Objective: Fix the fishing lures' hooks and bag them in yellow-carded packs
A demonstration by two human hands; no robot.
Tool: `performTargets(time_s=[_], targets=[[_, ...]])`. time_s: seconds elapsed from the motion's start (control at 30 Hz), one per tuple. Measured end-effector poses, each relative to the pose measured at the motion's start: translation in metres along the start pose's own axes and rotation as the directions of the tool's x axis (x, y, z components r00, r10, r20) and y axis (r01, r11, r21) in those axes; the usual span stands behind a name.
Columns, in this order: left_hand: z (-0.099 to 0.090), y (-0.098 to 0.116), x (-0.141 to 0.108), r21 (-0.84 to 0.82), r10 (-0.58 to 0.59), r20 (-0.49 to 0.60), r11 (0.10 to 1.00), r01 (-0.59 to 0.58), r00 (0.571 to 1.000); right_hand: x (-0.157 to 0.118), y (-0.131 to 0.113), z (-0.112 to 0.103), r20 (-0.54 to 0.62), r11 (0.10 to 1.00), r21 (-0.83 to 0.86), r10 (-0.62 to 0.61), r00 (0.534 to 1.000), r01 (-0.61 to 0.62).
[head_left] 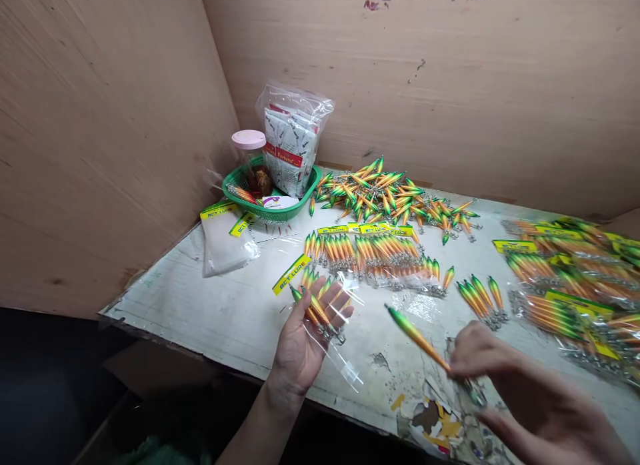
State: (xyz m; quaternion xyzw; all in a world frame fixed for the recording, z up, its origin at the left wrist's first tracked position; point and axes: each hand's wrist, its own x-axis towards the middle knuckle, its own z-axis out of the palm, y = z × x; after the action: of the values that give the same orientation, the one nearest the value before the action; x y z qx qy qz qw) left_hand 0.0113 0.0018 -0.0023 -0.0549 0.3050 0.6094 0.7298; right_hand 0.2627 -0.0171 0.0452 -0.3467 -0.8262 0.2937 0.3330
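My left hand (pixel 305 338), palm up, holds a clear plastic bag with a yellow BCT LURE header (pixel 291 275). Two green-and-orange fishing lures (pixel 320 309) lie across the fingers under my thumb, and I cannot tell whether they are inside the bag. Pinched by its hook end, another fishing lure (pixel 417 337) is in my right hand (pixel 493 378), its green tip pointing up and left; this hand is blurred. Between and behind the hands, a few loose lures (pixel 480 299) lie on the white table (pixel 240 311).
Behind is a heap of loose lures (pixel 380 191), with bagged lures (pixel 385 251) before it. More filled bags (pixel 565 311) lie at right. At back left stands a green basket (pixel 285 215) with a pink-lidded cup (pixel 249 140); empty bags (pixel 227 245) lie beside it. Wooden walls (pixel 450 85) enclose the table.
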Motion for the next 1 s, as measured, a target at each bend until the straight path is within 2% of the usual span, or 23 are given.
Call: performTargets(time_s=[0.07, 0.13, 0.2, 0.3, 0.4, 0.83, 1.0], targets=[[0.003, -0.004, 0.001, 0.012, -0.032, 0.014, 0.999, 0.032, 0.999, 0.003, -0.015, -0.008, 0.130, 0.993, -0.079, -0.079, 0.988, 0.090], [0.006, -0.009, 0.001, 0.019, -0.072, 0.042, 0.997, 0.071, 0.997, 0.011, -0.025, -0.001, 0.179, 0.970, -0.200, -0.105, 0.978, 0.140], [0.008, -0.013, 0.000, 0.034, -0.107, 0.074, 0.994, 0.105, 0.992, 0.020, -0.028, 0.015, 0.140, 0.943, -0.294, -0.121, 0.983, 0.158], [0.011, -0.018, -0.004, 0.058, -0.165, 0.083, 0.985, 0.161, 0.983, 0.028, -0.022, 0.041, 0.004, 0.889, -0.427, -0.179, 0.984, 0.164], [0.013, -0.021, -0.007, 0.057, -0.215, 0.068, 0.976, 0.212, 0.974, 0.028, -0.016, 0.056, -0.084, 0.835, -0.530, -0.227, 0.970, 0.149], [0.010, -0.027, -0.006, 0.095, -0.227, 0.107, 0.971, 0.218, 0.968, 0.022, -0.017, 0.062, -0.206, 0.835, -0.547, -0.207, 0.957, 0.063], [0.010, -0.027, -0.007, 0.106, -0.207, 0.072, 0.974, 0.199, 0.976, 0.024, -0.020, 0.065, -0.218, 0.810, -0.582, -0.244, 0.945, 0.074]])
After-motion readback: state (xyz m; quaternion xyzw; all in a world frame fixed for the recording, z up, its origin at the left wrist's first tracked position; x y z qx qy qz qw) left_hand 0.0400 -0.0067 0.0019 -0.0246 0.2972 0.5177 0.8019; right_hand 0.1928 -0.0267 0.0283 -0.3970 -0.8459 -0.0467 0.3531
